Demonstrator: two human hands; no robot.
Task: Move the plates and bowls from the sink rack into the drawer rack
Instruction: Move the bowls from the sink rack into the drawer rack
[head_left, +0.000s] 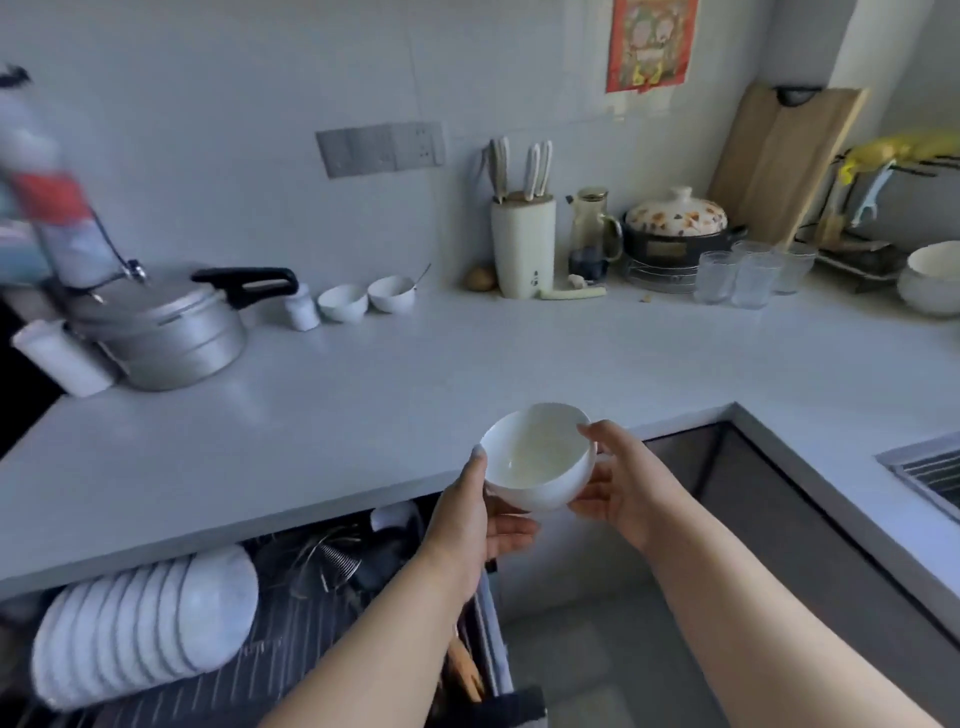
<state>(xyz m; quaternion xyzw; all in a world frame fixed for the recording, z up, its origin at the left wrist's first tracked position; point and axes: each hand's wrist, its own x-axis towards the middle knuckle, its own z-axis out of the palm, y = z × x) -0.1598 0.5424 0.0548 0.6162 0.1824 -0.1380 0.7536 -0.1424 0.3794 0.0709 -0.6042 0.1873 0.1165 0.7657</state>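
Both hands grip the white bowl (537, 457) between them, left hand (485, 512) and right hand (618, 483), above the tabletop's (363, 415) front edge, its mouth tilted toward the camera.

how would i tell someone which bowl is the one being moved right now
Start at the front edge of the white countertop, above the open drawer rack. The white bowl is held there between the left hand and right hand, the only bowl off a surface.

white bowl (537, 457) held by both hands, above drawer rack (291, 649)
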